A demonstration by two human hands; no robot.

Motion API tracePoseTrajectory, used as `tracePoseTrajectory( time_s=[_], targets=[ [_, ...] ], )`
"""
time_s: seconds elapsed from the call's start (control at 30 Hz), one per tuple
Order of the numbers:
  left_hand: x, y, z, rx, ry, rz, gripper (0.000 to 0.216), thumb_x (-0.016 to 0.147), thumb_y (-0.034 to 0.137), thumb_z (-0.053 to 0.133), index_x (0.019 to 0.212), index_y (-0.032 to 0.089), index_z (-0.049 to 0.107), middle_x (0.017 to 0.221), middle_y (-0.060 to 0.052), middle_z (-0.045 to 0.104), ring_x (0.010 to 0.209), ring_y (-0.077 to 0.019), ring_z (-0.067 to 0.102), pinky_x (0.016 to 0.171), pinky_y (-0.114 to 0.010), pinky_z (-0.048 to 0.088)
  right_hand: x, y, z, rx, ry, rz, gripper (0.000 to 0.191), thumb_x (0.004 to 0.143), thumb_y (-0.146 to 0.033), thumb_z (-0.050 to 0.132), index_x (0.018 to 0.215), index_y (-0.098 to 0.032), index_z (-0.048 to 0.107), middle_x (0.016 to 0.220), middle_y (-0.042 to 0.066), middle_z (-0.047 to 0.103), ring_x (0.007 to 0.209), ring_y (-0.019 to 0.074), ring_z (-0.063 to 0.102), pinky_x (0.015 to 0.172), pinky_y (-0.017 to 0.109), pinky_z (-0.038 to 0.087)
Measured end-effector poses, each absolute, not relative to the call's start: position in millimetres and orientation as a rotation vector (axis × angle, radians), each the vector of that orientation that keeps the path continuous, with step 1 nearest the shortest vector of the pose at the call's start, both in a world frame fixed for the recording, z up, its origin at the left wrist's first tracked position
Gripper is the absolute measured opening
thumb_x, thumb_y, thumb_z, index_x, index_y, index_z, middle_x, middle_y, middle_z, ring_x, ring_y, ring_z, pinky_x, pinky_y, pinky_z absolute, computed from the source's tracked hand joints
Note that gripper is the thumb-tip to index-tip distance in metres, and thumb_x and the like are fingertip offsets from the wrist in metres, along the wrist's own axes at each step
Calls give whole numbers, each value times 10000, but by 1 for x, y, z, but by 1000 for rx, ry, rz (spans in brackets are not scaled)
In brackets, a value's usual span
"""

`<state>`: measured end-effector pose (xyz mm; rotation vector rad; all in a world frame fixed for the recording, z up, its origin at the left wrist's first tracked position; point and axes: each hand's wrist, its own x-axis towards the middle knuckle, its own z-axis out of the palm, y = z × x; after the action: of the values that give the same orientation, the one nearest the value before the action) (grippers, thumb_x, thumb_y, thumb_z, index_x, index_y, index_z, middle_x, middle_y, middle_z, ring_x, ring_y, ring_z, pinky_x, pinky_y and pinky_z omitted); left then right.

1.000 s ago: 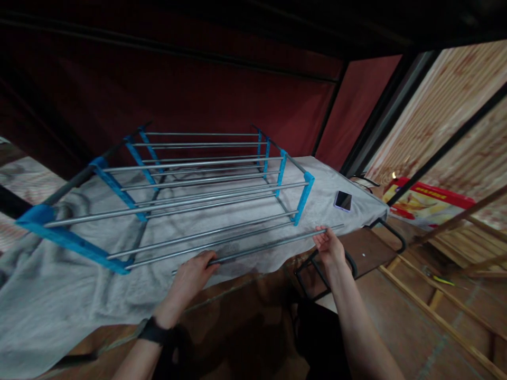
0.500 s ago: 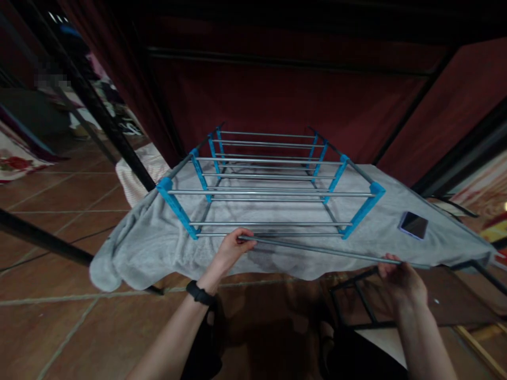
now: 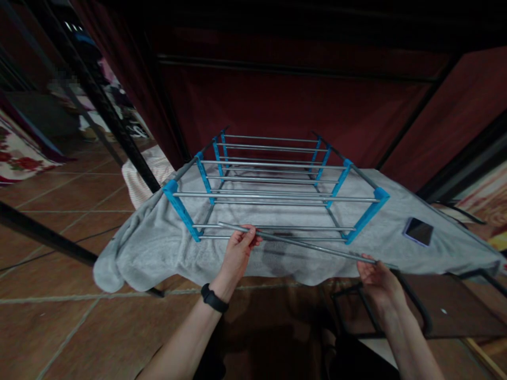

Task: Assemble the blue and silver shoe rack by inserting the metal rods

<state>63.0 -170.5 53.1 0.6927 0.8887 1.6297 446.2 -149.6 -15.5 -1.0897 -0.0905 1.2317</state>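
Note:
A long grey metal rod [image 3: 309, 246] runs slantwise in front of me, held near both ends. My left hand [image 3: 240, 250] pinches it near its left end, fingers closed round it. My right hand [image 3: 376, 277] grips it near the right end, lower down. Just behind the rod lies a rack [image 3: 277, 184] of metal rods with blue plastic side pieces, resting on a grey cloth [image 3: 146, 248] spread over a table. The rod's left tip overlaps the rack's front lower rails. A black band sits on my left wrist.
A phone [image 3: 418, 231] lies screen-up on the cloth at the right. Dark red panels stand behind the table. Black metal poles [image 3: 106, 113] cross at the left over a tiled floor. A black wire frame [image 3: 415, 311] sits low at the right.
The view swung left, then steadied. Both hands kept hold of the rod; its left end rose toward the rack's front rails and my right hand shifted slightly left.

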Motion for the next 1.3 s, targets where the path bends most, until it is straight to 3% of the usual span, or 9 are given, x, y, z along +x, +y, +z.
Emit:
tracePoseTrajectory(
  time_s=[0.17, 0.43, 0.63, 0.77, 0.9, 1.1, 1.23, 1.3],
  targets=[
    [80, -174, 55, 770, 941, 1571, 285, 716, 318, 778, 902, 169, 621, 752, 23, 644, 655, -87, 615, 651, -210, 465, 403, -152, -21, -1076, -127, 1408, 256, 943, -138, 367, 893, -175, 615, 827, 37, 689, 715, 115, 685, 671, 230, 610],
    [103, -179, 48, 932, 1039, 1477, 330, 737, 410, 741, 924, 174, 604, 796, 5, 644, 687, -117, 600, 661, -248, 468, 344, -170, -26, -1043, -168, 1673, 207, 932, -139, 434, 825, -189, 605, 751, 35, 693, 738, 135, 695, 703, 269, 618],
    [114, -182, 37, 1052, 1105, 1445, 290, 806, 421, 670, 966, 187, 606, 921, -28, 665, 827, -143, 598, 777, -273, 464, 315, -183, -20, -949, -184, 1867, 148, 922, -160, 500, 888, -170, 643, 904, 56, 732, 786, 124, 696, 719, 248, 595],
    [116, -183, 37, 1091, 1019, 1462, 308, 866, 426, 595, 1068, 199, 545, 932, -36, 654, 927, -172, 600, 864, -316, 455, 299, -192, -7, -920, -331, 2105, 129, 912, -191, 537, 933, -147, 656, 926, 67, 736, 777, 118, 697, 717, 238, 568],
    [113, -186, 45, 1235, 1027, 1447, 359, 921, 428, 513, 1200, 206, 472, 869, -17, 605, 882, -168, 581, 885, -327, 442, 298, -193, 9, -816, -536, 2307, 170, 892, -273, 595, 928, -118, 657, 883, 94, 728, 720, 137, 690, 665, 237, 543],
    [112, -199, 44, 1554, 1108, 1106, 366, 965, 388, 399, 1294, 233, 447, 875, -21, 608, 818, -166, 566, 798, -292, 456, 325, -174, 20, -836, -568, 1928, 191, 833, -296, 673, 962, -156, 674, 930, 72, 718, 835, 156, 677, 768, 273, 540],
    [114, -206, 35, 1778, 1137, 870, 345, 958, 279, 381, 1289, 274, 477, 1220, -58, 623, 1102, -195, 579, 953, -311, 423, 340, -167, 22, -865, -585, 1745, 236, 774, -262, 718, 992, -176, 686, 1003, 79, 722, 888, 173, 678, 797, 298, 548],
    [113, -207, 30, 1861, 1175, 787, 336, 940, 221, 382, 1257, 277, 480, 1237, -53, 626, 1119, -201, 589, 952, -315, 420, 345, -167, 23, -862, -598, 1696, 275, 749, -253, 728, 1012, -182, 693, 1043, 87, 720, 931, 190, 679, 808, 315, 555]
  ],
)
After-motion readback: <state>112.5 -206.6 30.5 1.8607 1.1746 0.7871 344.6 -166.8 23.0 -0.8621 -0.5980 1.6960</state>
